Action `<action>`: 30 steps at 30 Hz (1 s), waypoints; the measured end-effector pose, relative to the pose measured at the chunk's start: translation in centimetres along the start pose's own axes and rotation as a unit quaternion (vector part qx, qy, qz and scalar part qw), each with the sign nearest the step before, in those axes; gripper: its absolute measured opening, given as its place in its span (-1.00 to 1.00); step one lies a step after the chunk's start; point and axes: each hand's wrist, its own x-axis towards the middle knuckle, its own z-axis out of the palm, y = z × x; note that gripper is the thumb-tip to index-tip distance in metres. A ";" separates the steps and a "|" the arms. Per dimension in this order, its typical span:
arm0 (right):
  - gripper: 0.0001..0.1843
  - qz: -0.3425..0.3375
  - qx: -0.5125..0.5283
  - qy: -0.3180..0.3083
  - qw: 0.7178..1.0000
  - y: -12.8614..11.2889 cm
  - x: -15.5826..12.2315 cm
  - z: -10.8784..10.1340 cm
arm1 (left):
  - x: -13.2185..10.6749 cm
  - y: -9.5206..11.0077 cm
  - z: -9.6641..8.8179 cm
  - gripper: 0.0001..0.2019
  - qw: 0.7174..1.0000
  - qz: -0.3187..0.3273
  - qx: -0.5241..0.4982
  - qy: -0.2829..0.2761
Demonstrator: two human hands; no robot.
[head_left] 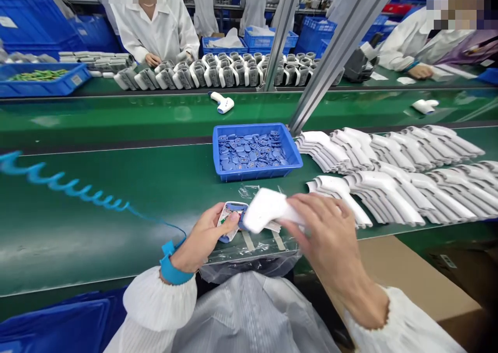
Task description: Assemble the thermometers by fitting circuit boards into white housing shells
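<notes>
In my left hand is an opened thermometer body, white and blue, with a bit of green circuit board showing inside. The left wrist wears a blue strap joined to a coiled blue cord. My right hand has its fingers closed around a white pistol-shaped shell half, slightly blurred, held just right of the opened body. The shell overlaps the body's right end, so I cannot tell whether the two touch. Clear plastic film is taped at the bench edge below them.
A blue tray of small blue parts sits ahead. Stacked white shells fill the right side. Finished-looking thermometers lie on the green conveyor. A metal post rises behind the tray. Co-workers in white coats sit across.
</notes>
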 end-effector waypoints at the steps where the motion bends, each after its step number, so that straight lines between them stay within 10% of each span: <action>1: -0.73 -0.021 0.007 -0.012 1.000 -1.4 0.4 0.1 | 0.0 -0.1 -0.1 -0.58 1.000 0.006 -0.004 0.000; 6: -0.66 -0.062 0.044 -0.055 0.996 -4.9 1.3 1.8 | 0.1 -1.1 -0.1 -0.54 0.997 0.056 0.052 0.022; 12: -0.54 0.097 0.157 -0.253 0.950 -4.8 2.8 1.8 | -0.4 -1.8 0.4 -0.54 0.983 0.103 0.151 0.028; 17: -0.65 0.142 0.351 -0.413 0.828 -3.4 3.5 1.0 | -0.9 -2.3 0.8 -0.50 0.937 0.178 0.281 0.106; 21: -0.61 0.187 0.475 -0.422 0.749 -3.1 2.8 1.0 | -1.2 -3.7 0.6 -0.50 0.848 0.279 0.419 0.166; 24: -0.64 0.189 0.491 -0.398 0.751 -3.7 2.3 0.7 | -1.3 -4.7 0.4 -0.47 0.808 0.314 0.464 0.185; 30: -0.67 0.169 0.485 -0.373 0.773 -4.8 2.1 -0.2 | -1.4 -5.1 0.6 -0.53 0.823 0.274 0.442 0.228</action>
